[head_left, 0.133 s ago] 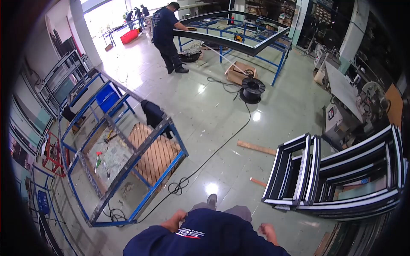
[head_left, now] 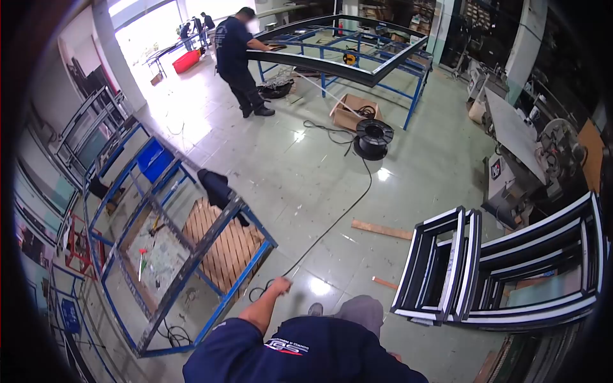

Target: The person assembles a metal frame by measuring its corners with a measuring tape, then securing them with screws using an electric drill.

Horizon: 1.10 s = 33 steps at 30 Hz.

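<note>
My left hand [head_left: 280, 286] is out in front of my body, above the floor, with its fingers curled in and no object visible in them. In the view it overlaps the loops of a black cable [head_left: 319, 237] lying on the floor; I see no grip on the cable. Only a sliver of my right hand [head_left: 397, 357] shows beside my dark blue shirt [head_left: 332, 348], so its fingers are hidden. To the left stands a blue metal frame table [head_left: 255, 260] with a dark cloth [head_left: 216, 189] draped over its corner.
Black and white window frames [head_left: 440, 262] lean at the right. A wooden strip [head_left: 382, 228] lies on the floor. Ahead are a cable spool [head_left: 374, 133], a cardboard box [head_left: 345, 118] and a co-worker [head_left: 235, 60] at a large black frame [head_left: 313, 64]. Machinery [head_left: 514, 137] stands farther right.
My left hand has swung forward from beside my body. My right hand has drawn back, almost out of sight. The co-worker and workshop things appear slightly farther left in the view.
</note>
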{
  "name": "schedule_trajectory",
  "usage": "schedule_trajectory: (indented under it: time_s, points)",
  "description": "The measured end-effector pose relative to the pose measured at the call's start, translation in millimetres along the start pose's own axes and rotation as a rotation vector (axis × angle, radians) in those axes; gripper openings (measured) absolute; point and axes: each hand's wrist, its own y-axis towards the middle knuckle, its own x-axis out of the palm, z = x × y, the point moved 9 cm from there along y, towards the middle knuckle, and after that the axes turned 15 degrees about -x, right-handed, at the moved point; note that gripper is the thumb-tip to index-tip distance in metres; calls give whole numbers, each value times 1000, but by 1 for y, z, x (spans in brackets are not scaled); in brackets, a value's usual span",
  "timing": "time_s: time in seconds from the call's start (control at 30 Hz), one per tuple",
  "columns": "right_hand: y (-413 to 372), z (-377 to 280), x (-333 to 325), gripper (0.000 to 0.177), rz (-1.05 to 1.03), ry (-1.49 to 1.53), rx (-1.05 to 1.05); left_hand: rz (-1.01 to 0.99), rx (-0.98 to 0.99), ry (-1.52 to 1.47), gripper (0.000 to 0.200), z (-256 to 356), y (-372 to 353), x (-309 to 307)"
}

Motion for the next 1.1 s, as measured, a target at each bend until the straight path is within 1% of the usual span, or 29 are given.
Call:
schedule_trajectory:
  time_s: [0.03,0.07,0.1,0.17,0.23,0.27,0.33,0.43,0.47,0.5,0.53,0.57,0.6,0.67,0.73,0.77,0.8,0.83,0.87,0.9,0.93,0.97,1.0,1.03,1.07,1.1]
  points:
    - [22,5,-16,12,-64,85,201,61,153,-134,30,72,19,1]
    - [39,24,-35,12,-82,197,452,66,208,-255,30,152,34,2]
    - [61,33,-60,12,-85,229,551,57,244,-270,32,210,49,-13]
    - [103,65,-109,12,-97,215,622,48,312,-338,34,312,63,-40]
    - [153,93,-164,12,-142,105,550,43,371,-444,34,388,63,-53]
    - [179,110,-195,12,-169,36,500,35,390,-440,33,413,75,-50]
    - [221,144,-260,12,-230,-153,361,-19,307,-434,30,438,98,-27]
    - [301,200,-373,12,-281,-466,152,-128,8,-256,28,421,134,32]
    - [332,228,-412,12,-245,-446,178,-184,-127,-228,30,407,141,52]
    - [355,278,-459,15,189,205,547,-207,-131,-213,39,400,135,65]
    - [374,315,-481,17,627,872,881,-190,-294,-206,40,381,140,78]
    - [418,335,-525,25,649,830,876,-216,-356,-182,42,371,147,91]
    - [459,354,-569,26,655,762,856,-217,-150,0,42,387,143,98]
    - [544,374,-642,24,665,711,771,-266,78,28,41,410,139,104]
    - [626,393,-699,24,652,671,704,-273,86,-68,39,448,159,109]
    - [660,408,-715,24,644,648,689,-230,67,-2,38,469,171,106]
    - [696,419,-726,24,588,619,664,-266,-63,-33,36,489,189,105]
    - [731,427,-733,24,553,624,598,-313,-298,-108,35,511,210,104]
    - [759,440,-732,24,525,668,605,-337,-476,-170,34,551,221,91]
    - [784,451,-734,25,456,634,640,-330,-570,-209,33,602,236,73]
    - [805,464,-734,27,429,659,646,-481,-583,-290,35,635,296,86]
    - [823,465,-738,26,421,705,683,-347,-226,-248,34,703,334,50]
    - [836,466,-737,29,417,781,828,-274,-259,-26,32,752,383,25]
    - [850,461,-739,31,384,867,887,-19,-164,35,37,832,413,-20]
    - [861,471,-755,32,284,706,878,217,458,300,43,917,430,-56]
    - [875,485,-763,32,185,557,855,179,27,-274,48,962,438,-112]
